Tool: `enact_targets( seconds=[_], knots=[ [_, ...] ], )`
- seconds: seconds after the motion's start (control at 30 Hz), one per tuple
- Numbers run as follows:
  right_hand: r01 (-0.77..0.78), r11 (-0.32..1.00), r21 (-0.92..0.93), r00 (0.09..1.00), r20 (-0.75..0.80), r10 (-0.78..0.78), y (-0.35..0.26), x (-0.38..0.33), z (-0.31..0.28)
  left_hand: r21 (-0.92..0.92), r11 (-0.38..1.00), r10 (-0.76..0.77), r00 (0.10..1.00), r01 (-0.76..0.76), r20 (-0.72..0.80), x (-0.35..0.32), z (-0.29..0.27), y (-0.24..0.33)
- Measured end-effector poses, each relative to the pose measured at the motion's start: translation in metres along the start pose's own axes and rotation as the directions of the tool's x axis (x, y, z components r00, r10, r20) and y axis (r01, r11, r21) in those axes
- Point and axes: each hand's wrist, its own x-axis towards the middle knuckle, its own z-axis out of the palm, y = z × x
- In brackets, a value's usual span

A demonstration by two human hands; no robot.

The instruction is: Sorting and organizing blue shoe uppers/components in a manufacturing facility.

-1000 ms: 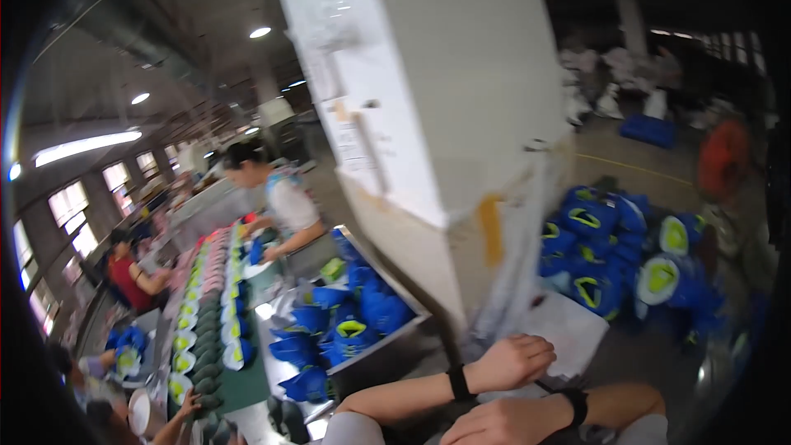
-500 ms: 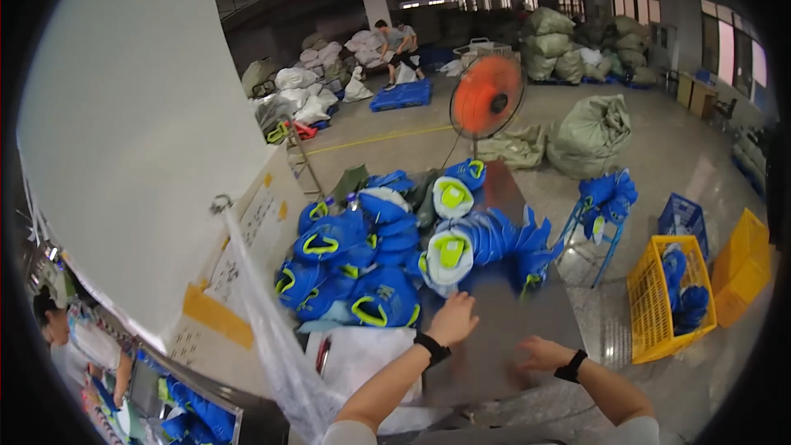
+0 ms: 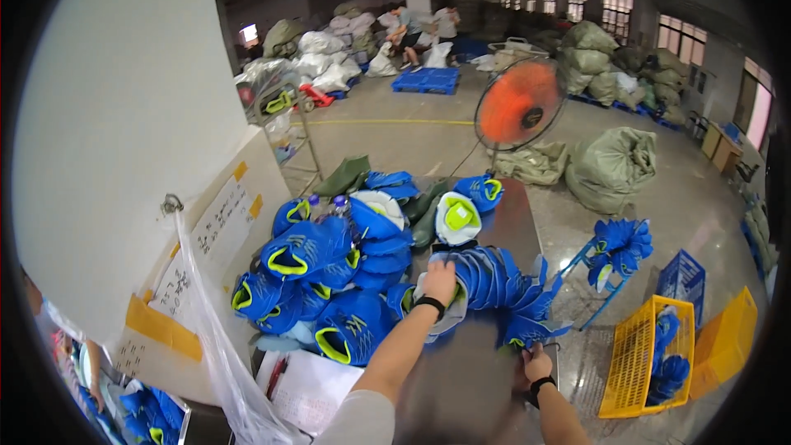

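Observation:
On the table a nested row of blue shoe uppers [image 3: 486,276] runs to the right, its near-left end showing a pale lining. My left hand [image 3: 439,282] has its fingers curled over the upper at that end. Lower right, my right hand [image 3: 537,364] pinches the near edge of a single blue shoe upper [image 3: 531,325] at the row's right end; its fingertips are partly hidden. A heap of blue uppers with lime-green collars [image 3: 317,259] lies to the left. Beyond the row stands another upper with a white and lime lining [image 3: 458,216].
A paper sheet [image 3: 317,387] with a red pen lies near left, beside hanging clear plastic [image 3: 218,321]. An orange fan [image 3: 521,107] stands beyond the table. To the right are a blue stool [image 3: 587,317] bearing uppers and a yellow crate [image 3: 622,371]. People work in the background and at lower left.
My left hand has moved forward onto the row's end and gripped it. My right hand has reached the upper at the right end. The whole view has shifted.

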Motion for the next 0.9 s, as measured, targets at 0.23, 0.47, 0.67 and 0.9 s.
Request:
enact_targets(
  seconds=[0.23,0.47,0.67,0.9],
  knots=[
    [0.205,0.978,-0.039,0.977,-0.058,-0.207,0.016,0.025,0.004,-0.034,0.997,0.06,0.995,-0.063,-0.083,-0.039,0.009,0.065],
    [-0.211,0.842,0.496,0.796,0.587,-0.146,0.017,0.044,-0.03,-0.139,0.965,-0.226,0.974,0.224,0.0,-0.129,0.004,0.118],
    [-0.324,0.763,0.559,0.625,0.732,-0.271,0.045,0.057,-0.028,-0.036,0.915,-0.398,0.915,0.401,0.066,-0.162,-0.038,0.138],
    [-0.132,0.792,0.596,0.714,0.611,-0.341,0.079,0.075,-0.087,0.303,0.891,-0.366,0.93,0.338,0.04,-0.226,-0.074,0.147]
  ],
)
